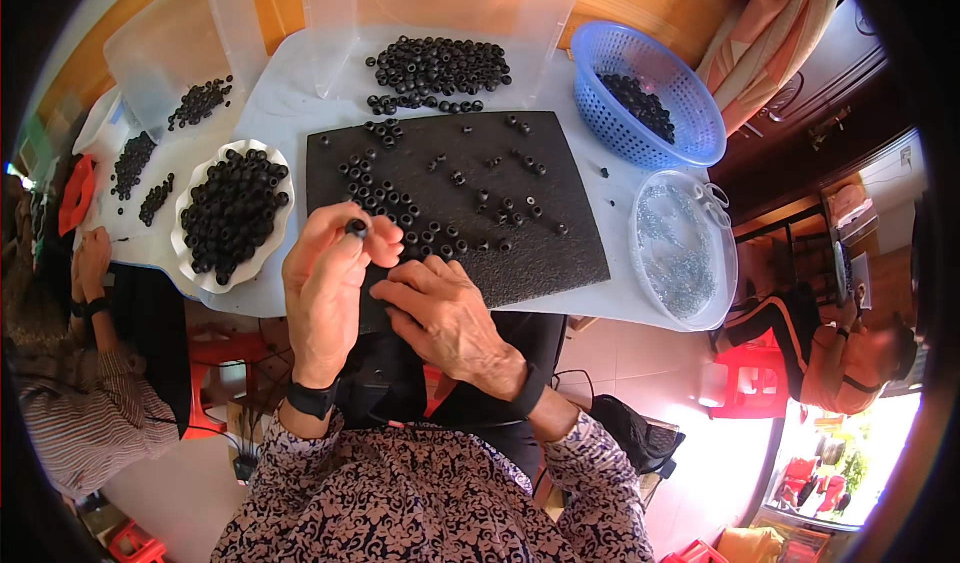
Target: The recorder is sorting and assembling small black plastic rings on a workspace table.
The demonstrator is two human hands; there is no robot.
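Raised over the left front of a black mat [565,178], my left hand [325,288] pinches a small round black piece [356,228] between thumb and fingertips. Close by, my right hand [445,318] rests at the mat's near edge with its fingers curled in. Whatever those fingers hold, if anything, is hidden. Several loose black pieces with holes, some like short rings [385,195], lie on the mat just beyond both hands. Left of my left hand stands a white scalloped dish [285,168] heaped with similar round black pieces [232,208].
Behind the mat, a clear plastic bin [330,23] lies on its side, black pieces [435,65] spilling from it. A smaller clear bin [165,58] stands at left. At right are a blue basket [640,143] and a round clear tray [650,288] with scissors [712,203]. Another person's hands [92,263] are at far left.
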